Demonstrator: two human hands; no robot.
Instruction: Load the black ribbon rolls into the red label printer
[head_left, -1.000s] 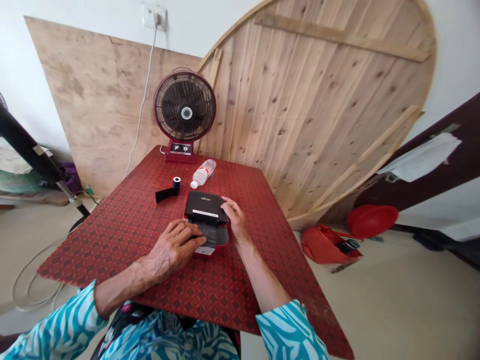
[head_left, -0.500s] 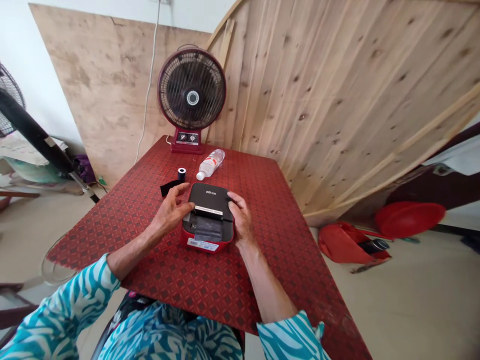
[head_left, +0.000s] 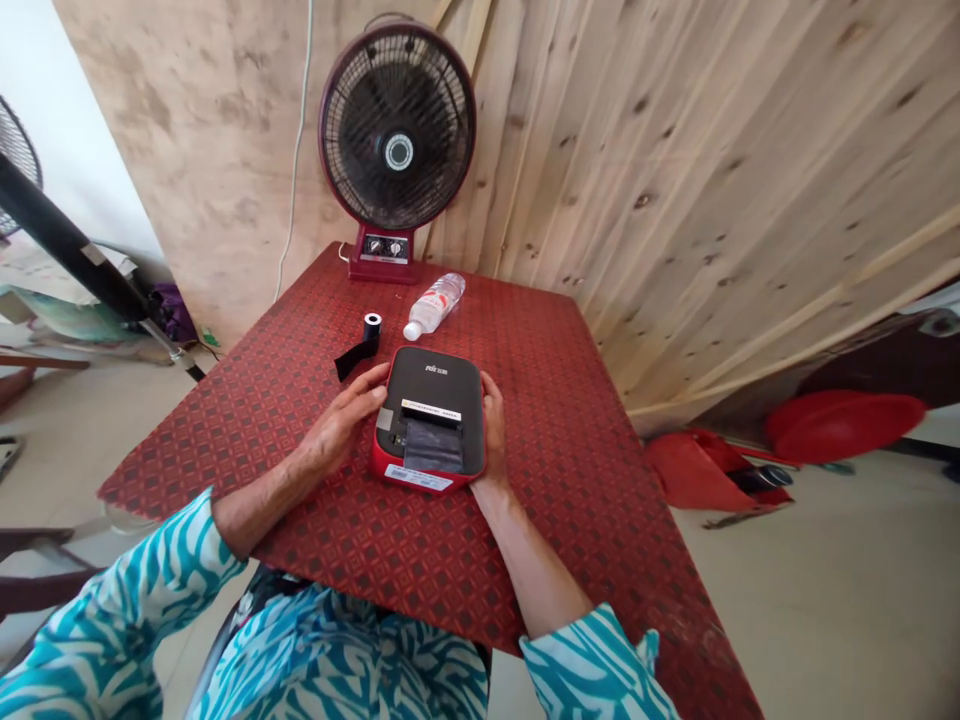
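A small label printer (head_left: 431,395), red below and black on top, sits flat on the red table (head_left: 570,500), right in front of the person. It is likely put there because both arms can reach it easily.

The left hand (head_left: 341,420) is by its left side. The fingers are loosely spread and mostly straight, with the tips against the edge. The right hand (head_left: 491,440) lies along the other side. Part of it is hidden by the printer, so one cannot tell if it squeezes. Having a hand on each side probably stops the printer from sliding, and it leaves the lid and the shiny dark strip (head_left: 433,446) near the front uncovered.

Just past the left fingers, a black roll (head_left: 372,328) stands on its end, maybe so it can't roll off. Its loose tail lies on the table. Near it, a clear plastic bottle (head_left: 439,303) lies on its side, cap toward the person. The round fan (head_left: 397,150) stands at the back and faces the person, perhaps so it can blow on them without being in the way.
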